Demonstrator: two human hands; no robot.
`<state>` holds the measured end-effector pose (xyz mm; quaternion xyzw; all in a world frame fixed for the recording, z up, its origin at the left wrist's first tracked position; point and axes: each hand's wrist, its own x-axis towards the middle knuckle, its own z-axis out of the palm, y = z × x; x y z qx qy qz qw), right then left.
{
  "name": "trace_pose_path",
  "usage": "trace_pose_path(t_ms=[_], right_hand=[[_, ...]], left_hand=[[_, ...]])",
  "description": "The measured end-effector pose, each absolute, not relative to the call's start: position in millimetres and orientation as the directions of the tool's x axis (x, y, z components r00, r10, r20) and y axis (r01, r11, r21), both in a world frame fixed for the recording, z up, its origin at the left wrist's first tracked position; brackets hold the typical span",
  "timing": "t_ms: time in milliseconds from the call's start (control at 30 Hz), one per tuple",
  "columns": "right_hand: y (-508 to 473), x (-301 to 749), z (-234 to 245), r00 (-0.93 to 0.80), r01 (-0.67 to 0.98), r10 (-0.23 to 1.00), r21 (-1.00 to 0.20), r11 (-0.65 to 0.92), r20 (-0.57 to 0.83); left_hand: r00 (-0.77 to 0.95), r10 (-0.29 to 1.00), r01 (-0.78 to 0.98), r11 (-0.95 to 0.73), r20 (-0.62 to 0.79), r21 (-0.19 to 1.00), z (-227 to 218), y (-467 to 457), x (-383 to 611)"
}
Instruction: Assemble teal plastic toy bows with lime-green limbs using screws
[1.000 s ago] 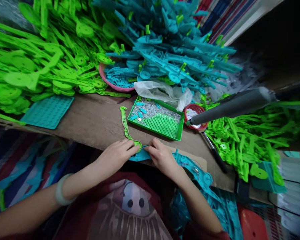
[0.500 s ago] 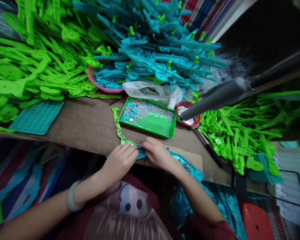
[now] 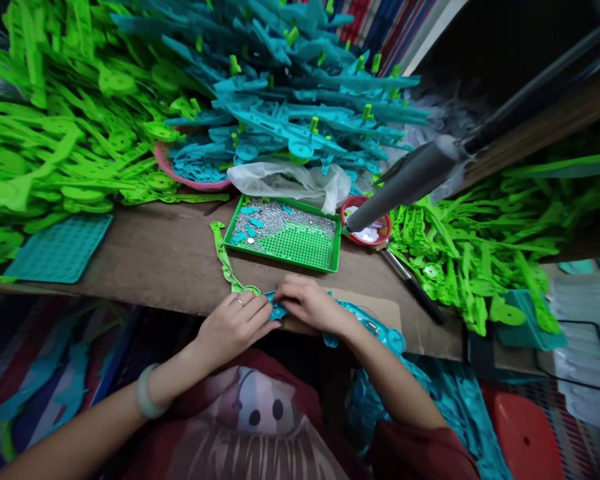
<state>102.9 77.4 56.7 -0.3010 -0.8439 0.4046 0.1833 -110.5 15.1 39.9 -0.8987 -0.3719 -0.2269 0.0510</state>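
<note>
My left hand (image 3: 236, 323) is closed on a blue plastic part (image 3: 277, 311) at the table's front edge. From the other side, my right hand (image 3: 307, 305) pinches the same part, its fingertips pressed on top. Both hands cover most of it, so its full shape is hidden. Just beyond my left fingers lies a long green plastic piece (image 3: 223, 260) with a round end. Beside my right wrist, more blue plastic parts (image 3: 375, 327) rest on a sheet of cardboard (image 3: 387, 308).
A green tray (image 3: 300, 252) holds small silvery pieces and several blue bits. Behind it are a crumpled plastic bag (image 3: 300, 183), a pink bowl (image 3: 215, 185) and heaped blue parts (image 3: 280, 100). Green heaps (image 3: 40, 147) flank the table. A grey pole (image 3: 405, 183) slants beside a red basket (image 3: 386, 233).
The view has shifted slightly, moving the tray and heaps left in the picture. Both hands stay on the blue part, with small finger movements.
</note>
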Motion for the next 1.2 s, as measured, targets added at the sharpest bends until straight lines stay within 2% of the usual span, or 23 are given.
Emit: trace_pose_path(t_ms=[133,300,467,533,633,800,900,1067,1200], right_hand=[[76,106,56,-0.788,0.394,0.608,-0.683,0.615,0.093],[71,109,51,-0.794,0.438,0.599,-0.590,0.678,0.098],[58,107,51,-0.772,0.548,0.623,-0.363,0.753,0.128],[52,110,54,-0.766,0.578,0.633,-0.310,0.755,0.114],[45,120,57,-0.733,0.609,0.673,-0.345,0.714,0.099],[42,138,55,-0.639,0.607,0.764,-0.553,0.570,0.085],[43,142,53,-0.596,0.596,0.798,-0.617,0.514,0.089],[43,138,49,-0.586,0.625,0.806,-0.587,0.514,0.082],[42,133,47,-0.578,0.696,0.812,-0.475,0.539,0.075]], left_hand=[[0.645,0.629,0.664,-0.742,0.433,0.089,41,17,-111],[0.654,0.631,0.653,-0.750,0.419,0.110,41,18,-110],[0.666,0.656,0.674,-0.733,0.355,0.091,46,18,-109],[0.662,0.673,0.686,-0.721,0.331,0.097,48,18,-107],[0.663,0.689,0.695,-0.712,0.291,0.101,49,21,-104],[0.690,0.695,0.680,-0.718,0.201,0.149,52,29,-100],[0.701,0.691,0.665,-0.723,0.179,0.187,53,33,-99],[0.751,0.627,0.571,-0.774,0.209,0.272,52,36,-96],[0.774,0.601,0.540,-0.790,0.198,0.289,53,39,-93]])
